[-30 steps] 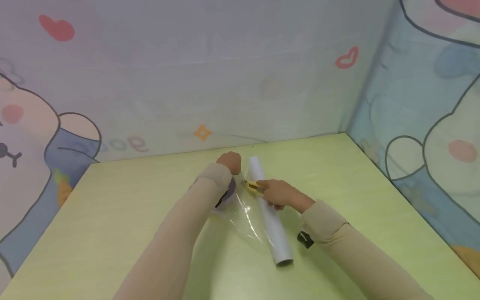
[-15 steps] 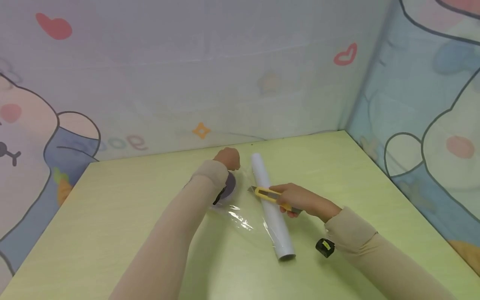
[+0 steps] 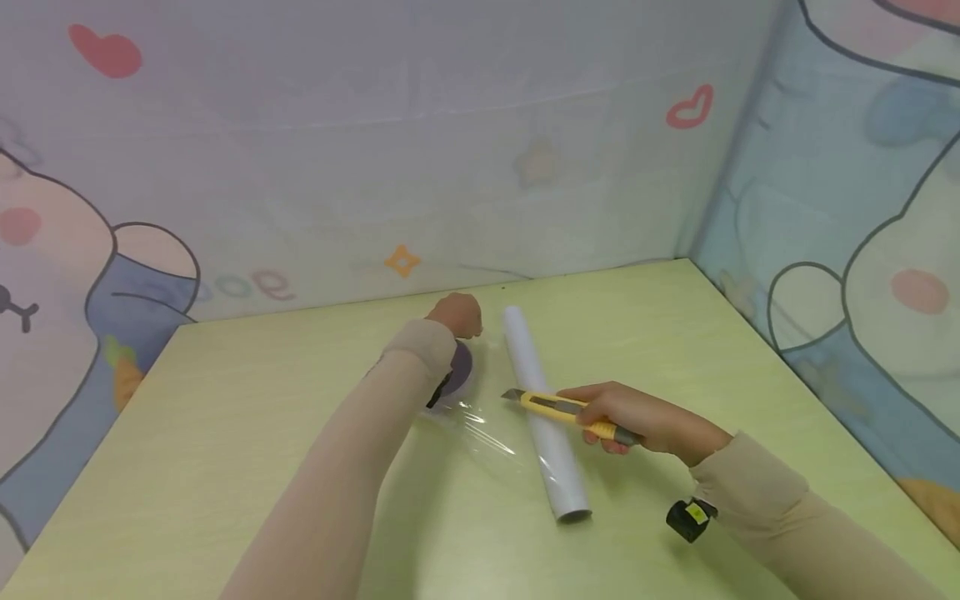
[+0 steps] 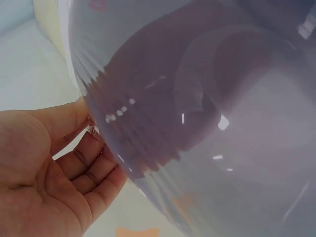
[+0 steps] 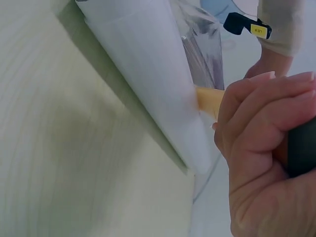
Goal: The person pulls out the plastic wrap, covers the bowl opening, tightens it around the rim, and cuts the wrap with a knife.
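Note:
My left hand (image 3: pixel 456 315) pinches the edge of a sheet of clear plastic film (image 4: pixel 256 163) between thumb and fingers. The film stretches to a white roll (image 3: pixel 558 467) lying lengthwise on the table. Beneath the left forearm sits a round, dark purple thing (image 3: pixel 461 367), partly hidden by the sleeve and film. My right hand (image 3: pixel 630 412) grips a yellow utility knife (image 3: pixel 558 406), its blade out and pointing left, over the roll. In the right wrist view the fingers curl round the knife's dark handle end (image 5: pixel 301 145).
A pale green table (image 3: pixel 262 417) runs back to a printed cloth wall (image 3: pixel 465 167), with another cloth wall (image 3: pixel 810 217) on the right. A small black camera (image 3: pixel 690 518) hangs at the right sleeve.
My right hand has drawn back to the right and nearer with the knife, from beside the left hand to over the roll. The left hand keeps its pinch, almost still.

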`<state>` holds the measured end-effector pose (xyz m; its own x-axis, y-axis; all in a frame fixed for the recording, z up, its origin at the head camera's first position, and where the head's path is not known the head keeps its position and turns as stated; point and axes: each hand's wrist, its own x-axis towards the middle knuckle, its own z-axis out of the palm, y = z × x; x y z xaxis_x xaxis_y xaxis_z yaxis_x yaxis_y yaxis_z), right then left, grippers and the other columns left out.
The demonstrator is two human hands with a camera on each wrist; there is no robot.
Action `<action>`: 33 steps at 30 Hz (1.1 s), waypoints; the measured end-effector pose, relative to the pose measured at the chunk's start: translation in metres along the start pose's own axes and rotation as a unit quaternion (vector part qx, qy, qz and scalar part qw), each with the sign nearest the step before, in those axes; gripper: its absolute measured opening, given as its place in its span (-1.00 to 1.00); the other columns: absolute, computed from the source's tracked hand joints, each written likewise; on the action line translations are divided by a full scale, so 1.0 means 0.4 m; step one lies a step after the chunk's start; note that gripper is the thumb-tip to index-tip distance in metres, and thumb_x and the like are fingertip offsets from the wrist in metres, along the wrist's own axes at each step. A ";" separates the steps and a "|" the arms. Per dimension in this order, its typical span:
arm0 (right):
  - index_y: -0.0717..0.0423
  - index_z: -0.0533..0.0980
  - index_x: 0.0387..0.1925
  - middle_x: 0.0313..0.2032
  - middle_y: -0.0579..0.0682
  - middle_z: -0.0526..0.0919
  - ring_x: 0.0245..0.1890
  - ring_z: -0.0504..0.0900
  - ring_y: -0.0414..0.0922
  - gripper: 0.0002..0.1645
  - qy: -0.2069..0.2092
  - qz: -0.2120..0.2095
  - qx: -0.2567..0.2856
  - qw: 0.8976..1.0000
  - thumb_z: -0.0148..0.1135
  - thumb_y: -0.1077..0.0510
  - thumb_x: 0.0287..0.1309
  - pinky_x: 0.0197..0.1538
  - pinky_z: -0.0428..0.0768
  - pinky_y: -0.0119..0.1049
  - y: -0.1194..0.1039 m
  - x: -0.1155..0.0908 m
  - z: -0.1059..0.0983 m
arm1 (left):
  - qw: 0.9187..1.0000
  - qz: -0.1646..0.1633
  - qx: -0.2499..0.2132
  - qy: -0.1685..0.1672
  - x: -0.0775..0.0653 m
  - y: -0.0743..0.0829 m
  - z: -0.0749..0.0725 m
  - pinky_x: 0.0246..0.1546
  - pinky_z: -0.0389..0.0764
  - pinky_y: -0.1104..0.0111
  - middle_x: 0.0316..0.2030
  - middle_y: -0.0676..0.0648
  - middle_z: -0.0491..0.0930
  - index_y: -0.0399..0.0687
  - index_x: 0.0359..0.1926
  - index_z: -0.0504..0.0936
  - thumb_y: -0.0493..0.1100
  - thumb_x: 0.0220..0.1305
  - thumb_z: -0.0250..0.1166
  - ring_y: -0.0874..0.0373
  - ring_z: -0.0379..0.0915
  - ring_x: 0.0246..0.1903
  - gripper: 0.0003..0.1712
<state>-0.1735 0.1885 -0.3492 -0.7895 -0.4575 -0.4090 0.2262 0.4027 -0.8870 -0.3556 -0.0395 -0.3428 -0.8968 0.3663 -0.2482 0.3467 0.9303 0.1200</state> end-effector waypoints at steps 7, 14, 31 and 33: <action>0.12 0.07 0.38 -0.61 -0.04 0.40 -0.78 0.22 -0.28 -0.29 -0.009 0.002 0.016 1.000 -0.11 0.21 0.16 -0.68 0.28 -0.46 0.014 -0.026 0.002 | 1.000 0.010 -0.002 -0.011 0.001 0.010 -0.001 -0.05 0.55 0.25 -0.26 -0.02 0.69 -0.12 -0.13 0.67 -0.15 0.29 0.14 0.12 0.59 -0.19 -0.75; 0.14 0.10 0.36 -0.64 -0.07 0.39 -0.83 0.19 -0.30 -0.29 -0.045 0.005 0.038 0.998 -0.07 0.22 0.14 -0.71 0.27 -0.48 0.026 -0.061 0.028 | 1.000 -0.009 0.004 0.018 -0.006 0.003 -0.001 -0.51 0.34 0.43 -0.64 0.06 0.32 -0.11 -0.63 0.46 -0.22 0.28 0.09 0.24 0.13 -0.62 -0.69; 0.25 0.05 0.36 -0.67 -0.12 0.40 -0.86 0.17 -0.33 -0.28 -0.125 -0.006 0.073 0.989 -0.05 0.19 0.19 -0.72 0.22 -0.48 0.072 -0.186 0.019 | 0.997 0.051 -0.009 0.057 0.293 -0.174 0.152 -0.48 0.52 0.31 -0.48 0.10 0.63 0.04 -0.54 0.68 -0.15 0.13 0.20 0.19 0.48 -0.50 -0.82; 0.25 0.06 0.36 -0.67 -0.13 0.41 -0.86 0.18 -0.34 -0.29 -0.135 -0.004 0.081 0.987 -0.05 0.20 0.20 -0.72 0.21 -0.49 0.080 -0.205 0.014 | 0.999 0.034 -0.017 0.031 0.244 -0.144 0.119 -0.27 0.58 0.27 -0.29 0.06 0.68 0.04 -0.34 0.72 -0.14 0.19 0.21 0.14 0.57 -0.28 -0.86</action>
<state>-0.0983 0.2344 -0.3452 -0.6152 -0.6643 -0.4246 0.3256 0.2764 -0.9042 -0.4500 -0.0565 -0.4198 -0.8870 0.4257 -0.1787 0.3991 0.9016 0.1671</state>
